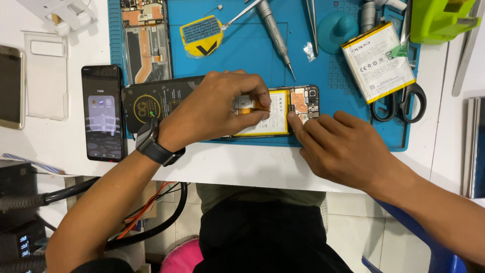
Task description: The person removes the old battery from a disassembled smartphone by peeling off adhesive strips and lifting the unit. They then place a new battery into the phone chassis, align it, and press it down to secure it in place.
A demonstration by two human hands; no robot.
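an opened smartphone [283, 114] lies at the near edge of a blue repair mat [242, 50], its shell holding a yellow-edged battery [270, 120] and a circuit board [303, 103]. the left hand [212, 111], a smartwatch [154, 144] on its wrist, arches over the phone with fingertips pinched shut on an orange tab [248, 108] at the battery. the right hand [343, 146] lies flat, its index fingertip pressing the phone's edge beside the board, gripping nothing. a spare battery [378, 61], scissors [399, 103] and a screwdriver [275, 33] lie on the mat.
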